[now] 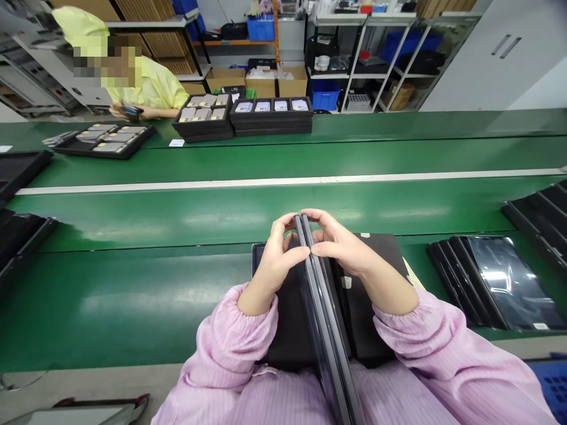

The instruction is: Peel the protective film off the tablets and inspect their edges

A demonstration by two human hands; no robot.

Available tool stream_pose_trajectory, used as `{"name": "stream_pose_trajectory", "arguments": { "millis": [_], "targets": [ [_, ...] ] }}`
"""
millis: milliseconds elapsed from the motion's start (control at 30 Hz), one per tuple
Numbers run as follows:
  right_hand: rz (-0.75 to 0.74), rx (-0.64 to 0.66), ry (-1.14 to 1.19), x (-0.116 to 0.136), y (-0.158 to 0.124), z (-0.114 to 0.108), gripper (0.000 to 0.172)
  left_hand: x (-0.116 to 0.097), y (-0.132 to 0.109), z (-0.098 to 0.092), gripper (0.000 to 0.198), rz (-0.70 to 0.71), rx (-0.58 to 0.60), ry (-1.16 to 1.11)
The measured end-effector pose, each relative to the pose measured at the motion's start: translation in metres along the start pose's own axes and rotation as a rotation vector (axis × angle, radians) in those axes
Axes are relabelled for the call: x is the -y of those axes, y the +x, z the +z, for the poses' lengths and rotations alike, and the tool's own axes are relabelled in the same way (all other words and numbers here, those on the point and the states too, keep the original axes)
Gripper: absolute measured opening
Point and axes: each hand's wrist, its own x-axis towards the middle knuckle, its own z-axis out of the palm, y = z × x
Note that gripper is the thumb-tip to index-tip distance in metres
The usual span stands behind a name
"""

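Two thin dark tablet-like panels (325, 313) stand on edge, side by side, running from the middle of the view down to its lower edge. My left hand (279, 254) grips the far end of the left panel, thumb on its upper edge. Against the right panel, my right hand (336, 242) is closed the same way, and the two thumbs nearly meet. Beneath them lie flat black cases or panels, one on the left (287, 319) and one on the right (370, 319), with small pale labels on the right one.
Overlapping dark glossy panels (509, 283) lie at the right, near black trays (543, 218). More black trays (22, 236) stand at the left edge. Across the green table (146, 289), a person in yellow (146, 85) sits by trays of small packs (110, 140). A blue basket (551, 381) is lower right.
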Motion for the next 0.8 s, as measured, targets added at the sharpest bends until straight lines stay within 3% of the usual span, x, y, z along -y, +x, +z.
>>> {"name": "stream_pose_trajectory", "arguments": {
  "millis": [233, 433, 567, 667, 800],
  "targets": [
    [-0.068, -0.02, -0.023, -0.003, 0.0, -0.001, 0.058, 0.0, -0.001, 0.002, 0.054, 0.036, 0.007, 0.067],
    [-0.114, -0.165, -0.13, -0.006, -0.009, 0.005, 0.068, 0.009, 0.0, 0.005, 0.059, 0.103, -0.072, 0.15],
    [-0.374, -0.273, -0.279, -0.031, -0.044, 0.02, 0.063, 0.029, -0.033, 0.011, 0.065, 0.268, -0.156, 0.289],
    [-0.553, -0.263, -0.347, -0.066, -0.071, 0.036, 0.048, 0.052, -0.069, 0.016, 0.059, 0.497, -0.056, 0.347],
    [-0.603, -0.358, -0.355, -0.1, -0.077, 0.048, 0.049, 0.071, -0.09, 0.019, 0.056, 0.648, -0.004, 0.337]
  ]
}}
